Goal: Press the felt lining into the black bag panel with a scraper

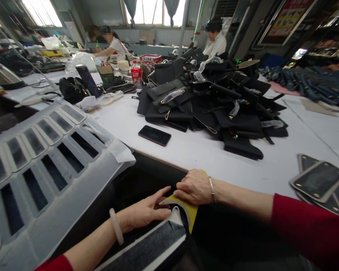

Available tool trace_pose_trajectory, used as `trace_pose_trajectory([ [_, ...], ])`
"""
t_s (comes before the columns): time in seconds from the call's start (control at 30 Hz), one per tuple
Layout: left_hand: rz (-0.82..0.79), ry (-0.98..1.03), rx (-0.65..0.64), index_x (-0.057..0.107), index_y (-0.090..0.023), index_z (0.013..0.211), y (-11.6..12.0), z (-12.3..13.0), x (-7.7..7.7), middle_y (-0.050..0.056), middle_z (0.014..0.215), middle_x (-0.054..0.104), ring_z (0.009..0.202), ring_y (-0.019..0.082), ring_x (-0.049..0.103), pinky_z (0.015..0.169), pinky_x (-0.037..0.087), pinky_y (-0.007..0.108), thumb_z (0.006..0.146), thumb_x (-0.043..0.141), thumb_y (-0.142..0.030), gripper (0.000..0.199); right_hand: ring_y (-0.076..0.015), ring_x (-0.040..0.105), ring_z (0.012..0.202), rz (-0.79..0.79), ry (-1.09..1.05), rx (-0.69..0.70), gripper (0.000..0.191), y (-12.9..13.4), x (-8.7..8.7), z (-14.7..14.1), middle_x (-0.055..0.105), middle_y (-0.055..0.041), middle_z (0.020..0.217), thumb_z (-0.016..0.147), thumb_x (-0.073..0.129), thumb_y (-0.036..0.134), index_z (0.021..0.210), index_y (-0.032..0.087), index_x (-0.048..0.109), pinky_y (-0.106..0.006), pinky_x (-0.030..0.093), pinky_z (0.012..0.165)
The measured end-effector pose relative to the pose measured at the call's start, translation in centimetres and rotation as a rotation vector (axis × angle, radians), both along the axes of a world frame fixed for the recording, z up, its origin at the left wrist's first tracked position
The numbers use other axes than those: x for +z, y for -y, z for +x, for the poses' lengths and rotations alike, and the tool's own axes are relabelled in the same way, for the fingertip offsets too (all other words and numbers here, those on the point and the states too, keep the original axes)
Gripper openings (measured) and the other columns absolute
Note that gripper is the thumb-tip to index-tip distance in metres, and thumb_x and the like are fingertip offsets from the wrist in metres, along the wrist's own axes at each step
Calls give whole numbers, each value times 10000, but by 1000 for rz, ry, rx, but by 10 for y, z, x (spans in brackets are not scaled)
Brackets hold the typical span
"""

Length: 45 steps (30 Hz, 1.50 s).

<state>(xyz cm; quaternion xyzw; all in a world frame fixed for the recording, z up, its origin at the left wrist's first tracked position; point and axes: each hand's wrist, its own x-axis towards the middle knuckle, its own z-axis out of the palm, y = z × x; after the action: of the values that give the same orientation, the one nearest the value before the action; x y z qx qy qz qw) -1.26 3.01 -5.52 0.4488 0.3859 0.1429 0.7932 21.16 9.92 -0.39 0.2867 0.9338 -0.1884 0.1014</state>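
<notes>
Evidently, both hands are at work low and central, on the near side of the desk (115, 120). The right hand (194, 186) has its fingers clamped on a yellow piece (192, 214), gripping it at the upper part. This hold appears chosen to leave the curved lower edge exposed. The left hand (147, 211) shows forefinger and thumb apart, one tip of the yellow piece lying between them; its other fingers are partly hidden. The thumb is at the pale end tab (175, 217) of a dark panel (152, 248), presumably to steady that end. Whether the hidden fingers press on anything cannot be told.

Orientation noted: the panel's long axis runs obliquely, from the bottom of the view up and to the right, its pale-edged end pointing away from the wearer. The yellow piece arches across that end, hollow side towards the panel, one tip to the left and the other pointing down. Contact between the two cannot be confirmed.

Surroundings: to the left, a translucent sheet (81, 195) carries pale-framed dark pieces (46, 130) in rows, probably spaced so that none overlap. A phone (154, 135) lies flat before a heap of black leather-like goods (241, 145), loosely piled. At right, dark plates (318, 180) with pale borders lie overlapped, seemingly stacked within reach.
</notes>
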Motion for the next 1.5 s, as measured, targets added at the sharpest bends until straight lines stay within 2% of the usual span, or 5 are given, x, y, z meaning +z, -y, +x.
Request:
trace_pose_trajectory([
  [0.17,40,135,-13,355,-219,1490,-3,3,11,64,1365,585,1231,239,537,1056,382,342,861,687,-380,729,-187,624,546,124,-42,192,522,-5,-9,-9,717,-102,669,1018,263,433,805,177,664,-303,270,522],
  [0.27,141,78,-70,462,-216,1432,-2,5,18,42,1244,654,1098,226,598,975,427,326,917,605,-389,563,-197,638,536,180,-42,237,523,-4,-11,-12,705,-95,639,1024,256,418,791,169,654,-305,245,501],
  [0.5,396,-107,-113,514,-249,1399,2,5,28,9,1272,643,1147,215,573,1039,392,310,942,531,-308,461,-187,638,504,230,-2,260,517,0,-4,-15,694,-72,593,1017,287,404,722,174,644,-295,189,471],
  [0.87,570,-366,-190,648,-190,1168,8,8,33,29,1034,700,934,208,628,842,472,267,961,448,-370,340,-227,689,577,193,102,135,541,15,1,-18,729,-92,671,1025,281,414,765,164,685,-282,310,499],
  [1.5,747,-551,-246,674,-222,1030,15,7,31,64,937,719,850,264,673,753,461,324,959,399,-435,355,-231,717,686,129,167,-88,532,50,-2,-16,748,-93,761,1038,227,397,836,190,673,-292,427,609],
])
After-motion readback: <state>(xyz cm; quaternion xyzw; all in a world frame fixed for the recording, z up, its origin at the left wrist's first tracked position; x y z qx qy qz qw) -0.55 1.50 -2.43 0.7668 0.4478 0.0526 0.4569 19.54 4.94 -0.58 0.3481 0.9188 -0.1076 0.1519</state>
